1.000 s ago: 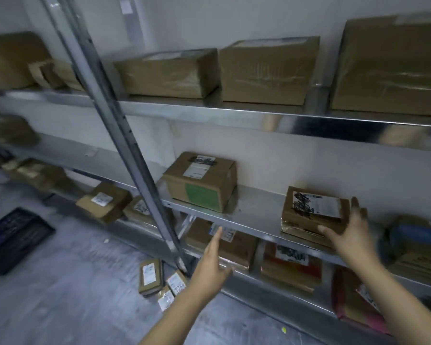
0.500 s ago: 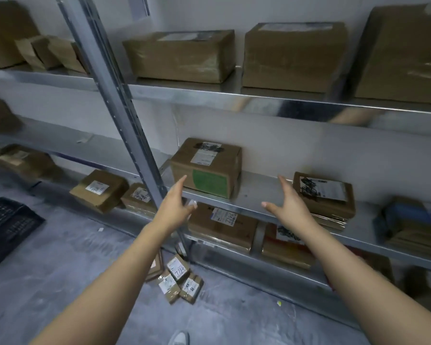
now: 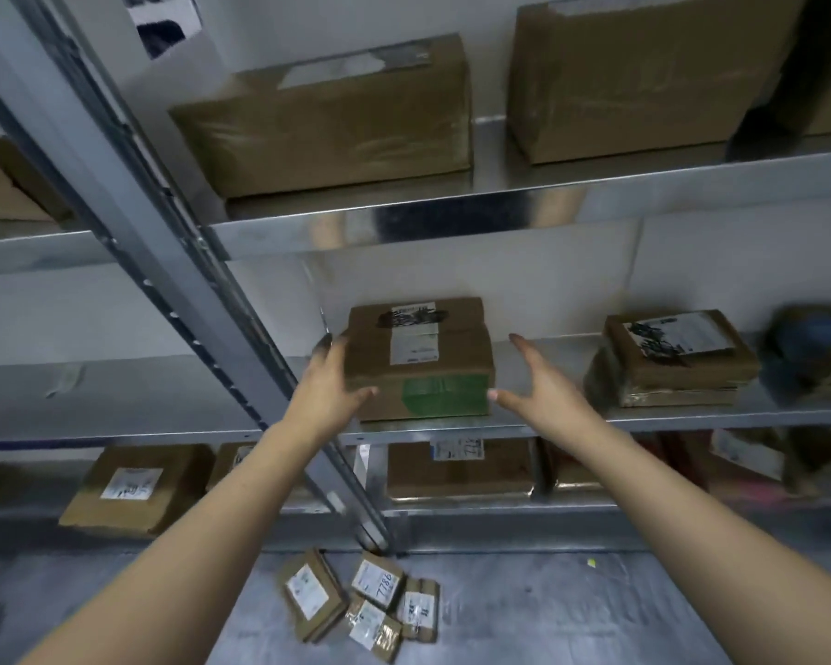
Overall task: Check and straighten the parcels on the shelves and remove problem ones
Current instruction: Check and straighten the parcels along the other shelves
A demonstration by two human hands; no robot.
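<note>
We judge the job to be about midway. A cluster of small labelled cardboard parcels (image 3: 361,599) lies on the grey floor (image 3: 524,607), probably problem ones already removed. The large brown cartons (image 3: 327,127) on the upper shelf and the stack of flat brown parcels (image 3: 672,362) at the right sit fairly square. The parcels on the bottom shelf (image 3: 133,489) lie at uneven angles and look left to do. The one in hand is the brown cardboard box with a green patch and a white label (image 3: 421,362), standing on the metal middle shelf (image 3: 572,424) just right of the slanting steel upright (image 3: 202,290). Our left hand (image 3: 329,391) is spread wide at its left front corner, fingers laid straight along the side and thumb on the front face, touching rather than clenching. Our right hand (image 3: 536,391) is likewise released and holds nothing. Its thumb tip reaches the box's right front edge, though we cannot tell whether it touches.
</note>
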